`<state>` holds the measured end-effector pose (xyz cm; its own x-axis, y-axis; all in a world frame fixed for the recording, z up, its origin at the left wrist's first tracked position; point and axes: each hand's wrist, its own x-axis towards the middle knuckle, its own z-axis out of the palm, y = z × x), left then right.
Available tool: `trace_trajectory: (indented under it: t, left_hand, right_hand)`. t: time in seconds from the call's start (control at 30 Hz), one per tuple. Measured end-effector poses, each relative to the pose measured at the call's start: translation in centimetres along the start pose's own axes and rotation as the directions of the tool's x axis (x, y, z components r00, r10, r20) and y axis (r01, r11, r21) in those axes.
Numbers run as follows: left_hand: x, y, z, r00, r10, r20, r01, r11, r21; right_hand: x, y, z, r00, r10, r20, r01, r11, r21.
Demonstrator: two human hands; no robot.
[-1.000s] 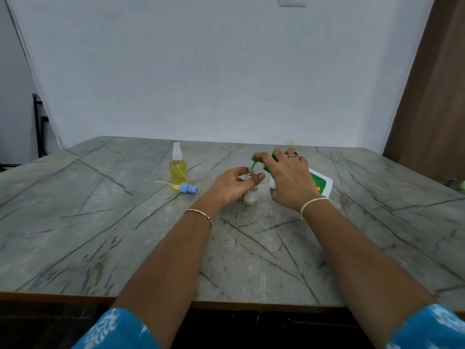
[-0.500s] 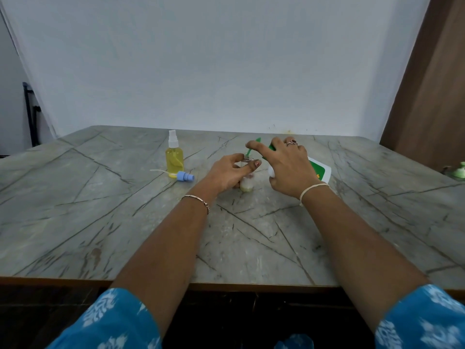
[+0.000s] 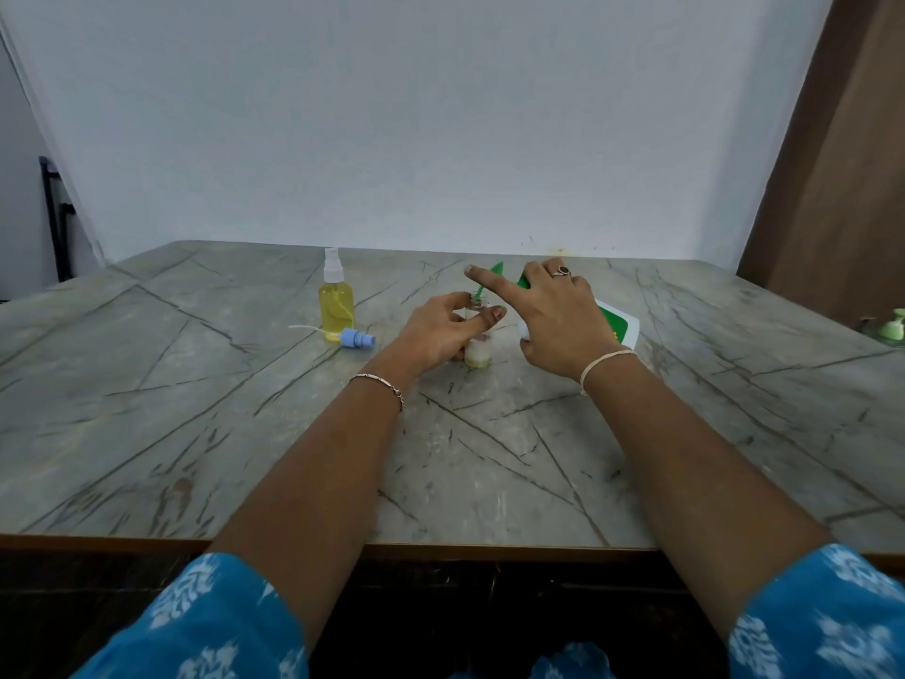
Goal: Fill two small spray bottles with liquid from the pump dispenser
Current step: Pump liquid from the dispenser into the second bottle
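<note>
- Nearest the camera, two blue sleeves (image 3: pixel 210 624) with a white print frame the bottom corners, and bare forearms reach forward over the table's near edge, a brown strip above dark space.
- The table (image 3: pixel 147 433) is a grey-green stone-look slab crossed by dark vein lines; its near half is bare apart from the arms.
- The left hand (image 3: pixel 440 333), a thin bracelet at its wrist, is wrapped around a small open spray bottle (image 3: pixel 477 352) standing upright mid-table, thumb and fingers closed on its upper part; a little pale liquid shows at its bottom.
- The right hand (image 3: pixel 553 318), with a ring and a white wrist thread, rests on the pump dispenser (image 3: pixel 617 325), a white and green container tilted over toward the small bottle; the index finger stretches out along the green nozzle (image 3: pixel 497 272), whose tip sits at the bottle's mouth.
- Left of the hands, well apart, a filled spray bottle (image 3: pixel 336 306) of yellow liquid stands capped, with a loose blue sprayer head (image 3: pixel 357 339) and its tube lying just beside its base.
- The table's left side and far right are open; a small green object (image 3: pixel 893 328) sits at the right edge.
- A white backdrop (image 3: pixel 416 115) rises behind the far edge, with a brown panel (image 3: pixel 842 164) to the right.
</note>
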<state>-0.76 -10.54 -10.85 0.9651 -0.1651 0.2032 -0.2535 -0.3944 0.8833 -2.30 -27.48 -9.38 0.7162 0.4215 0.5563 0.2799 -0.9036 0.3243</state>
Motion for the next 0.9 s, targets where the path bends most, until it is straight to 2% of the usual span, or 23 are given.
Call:
trace_trajectory:
  t: [0.23, 0.5, 0.9]
  left_hand:
    - [-0.10, 0.16, -0.19, 1.000, 0.007, 0.004, -0.007, 1.000, 0.020]
    - [-0.27, 0.37, -0.06, 1.000, -0.001, 0.019, 0.001, 1.000, 0.010]
    - [-0.16, 0.30, -0.02, 1.000, 0.002, 0.013, -0.002, 1.000, 0.027]
  right_hand:
    - [0.31, 0.03, -0.41, 0.999, 0.001, 0.049, -0.001, 1.000, 0.016]
    - [0.91, -0.68, -0.18, 0.999, 0.042, 0.011, -0.042, 0.999, 0.000]
    - [0.27, -0.32, 0.12, 1.000, 0.028, -0.010, -0.028, 0.997, -0.066]
